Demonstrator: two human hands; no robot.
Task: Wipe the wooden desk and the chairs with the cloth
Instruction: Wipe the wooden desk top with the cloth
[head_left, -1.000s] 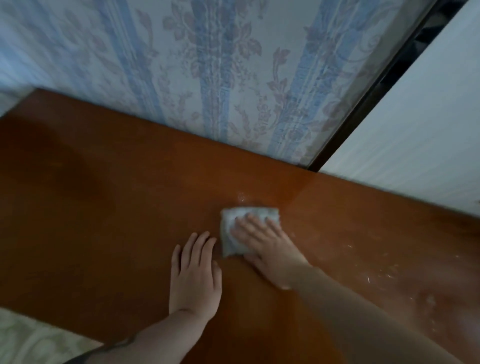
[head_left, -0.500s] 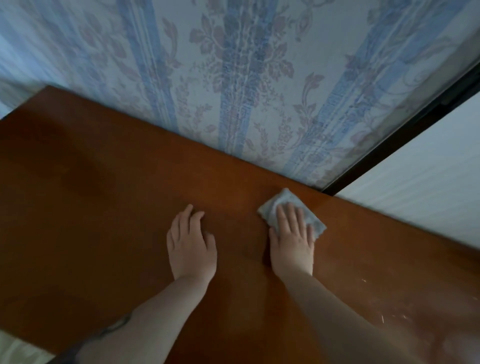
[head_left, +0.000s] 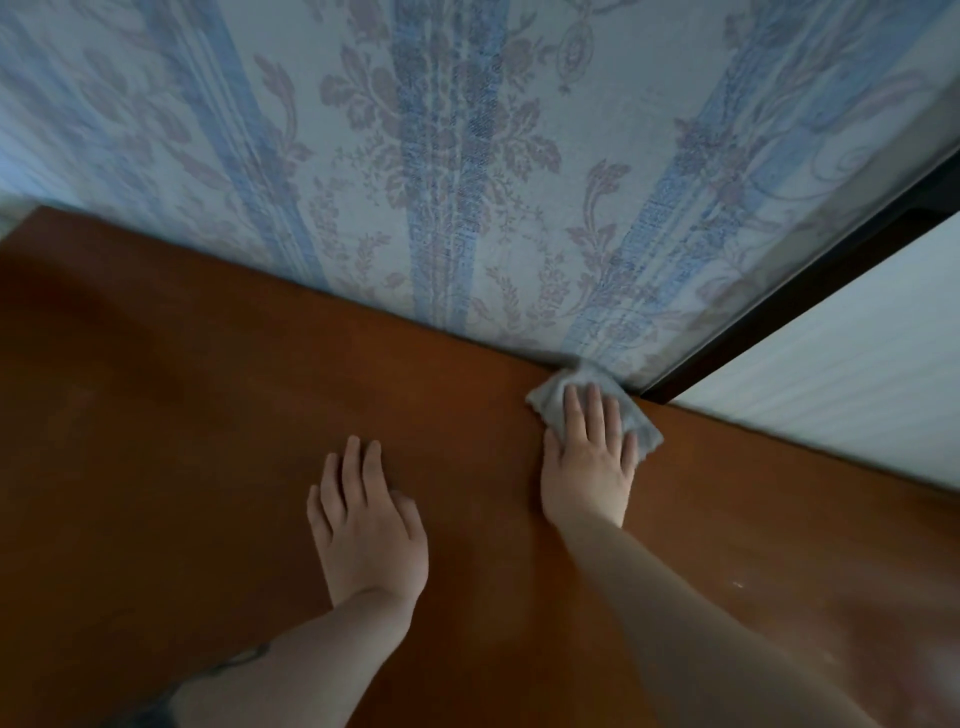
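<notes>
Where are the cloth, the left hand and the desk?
cloth (head_left: 545, 402): head view, bare left corner.
left hand (head_left: 369, 525): head view, back of hand.
desk (head_left: 182, 441): head view, bare top.

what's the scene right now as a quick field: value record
surface: glossy brown wooden desk
tool: small pale grey cloth, at the desk's back edge, touching the wall
right hand: flat on the cloth, fingers straight, pressing it down
left hand: flat on bare desk, holding nothing
backdrop: blue floral striped wallpaper
marks: pale specks on the desk at right
chairs: not in view
</notes>
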